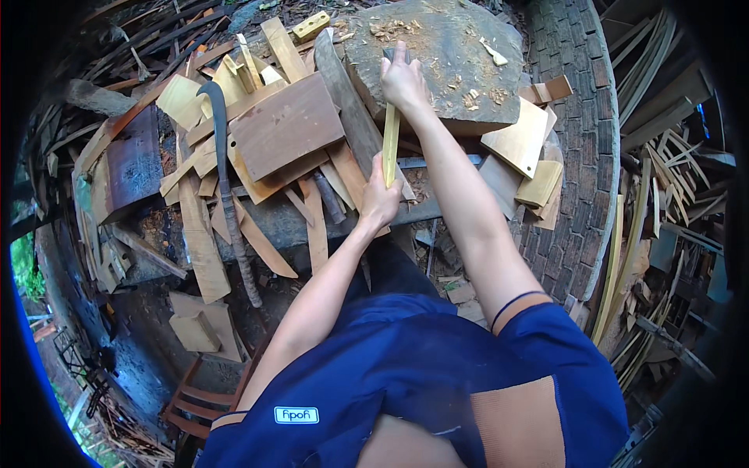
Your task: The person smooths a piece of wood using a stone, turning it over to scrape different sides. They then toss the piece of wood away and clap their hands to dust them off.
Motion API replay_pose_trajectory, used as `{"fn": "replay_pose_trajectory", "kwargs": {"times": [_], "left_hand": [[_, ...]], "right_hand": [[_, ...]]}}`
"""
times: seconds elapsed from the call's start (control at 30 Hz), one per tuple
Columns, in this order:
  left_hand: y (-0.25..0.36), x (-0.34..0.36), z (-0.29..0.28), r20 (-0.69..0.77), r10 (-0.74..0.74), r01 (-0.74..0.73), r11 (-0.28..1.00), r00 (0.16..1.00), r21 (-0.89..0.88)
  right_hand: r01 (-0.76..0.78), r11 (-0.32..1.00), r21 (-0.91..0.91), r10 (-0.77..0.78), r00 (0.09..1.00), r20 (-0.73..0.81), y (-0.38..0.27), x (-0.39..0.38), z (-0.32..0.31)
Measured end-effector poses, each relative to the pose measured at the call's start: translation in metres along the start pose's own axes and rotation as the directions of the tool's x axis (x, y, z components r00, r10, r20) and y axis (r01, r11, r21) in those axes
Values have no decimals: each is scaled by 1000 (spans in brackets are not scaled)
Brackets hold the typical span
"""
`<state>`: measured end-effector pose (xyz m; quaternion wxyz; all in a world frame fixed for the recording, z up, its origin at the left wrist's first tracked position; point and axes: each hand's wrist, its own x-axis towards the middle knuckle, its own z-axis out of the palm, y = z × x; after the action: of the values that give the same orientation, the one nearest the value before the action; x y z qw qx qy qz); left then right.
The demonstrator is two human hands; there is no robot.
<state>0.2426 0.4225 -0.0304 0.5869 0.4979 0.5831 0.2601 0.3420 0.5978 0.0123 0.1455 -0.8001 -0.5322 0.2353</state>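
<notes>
Both hands grip a narrow, pale yellow wooden stick [392,132] that runs away from me toward a large weathered block [437,39] strewn with shavings. My left hand [380,195] is closed round the stick's near end, just over the bench edge. My right hand [403,82] is closed at its far end, on the near part of the block; a small dark piece shows under the fingers, too hidden to identify. A curved, dark-bladed tool with a wrapped handle [230,203] lies left of my hands, beside a reddish-brown board [285,125].
Offcuts [199,234] crowd the bench [421,210], with pale boards [515,140] at the right. A curved brick ledge [573,156] runs down the right, beyond it stacked timber [671,187]. A wooden chair [203,405] stands at lower left.
</notes>
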Motion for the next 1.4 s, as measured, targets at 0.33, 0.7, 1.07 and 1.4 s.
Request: {"fn": "replay_pose_trajectory", "kwargs": {"times": [0.33,0.7,1.07,1.4], "left_hand": [[-5,5,-1,-51,121,-115,987,991,109],[19,3,14,-3,-18,18,997,1000,73],[3,6,16,-54,57,-53,996,997,73],[-13,18,23,-17,-10,11,1000,1000,14]], "right_hand": [[-44,999,-15,44,999,15,8,22,-5],[-38,999,-7,38,998,41,24,39,-12],[168,972,-166,-184,980,-82,36,-61,3],[61,994,-93,-70,992,-101,30,-60,10]]}}
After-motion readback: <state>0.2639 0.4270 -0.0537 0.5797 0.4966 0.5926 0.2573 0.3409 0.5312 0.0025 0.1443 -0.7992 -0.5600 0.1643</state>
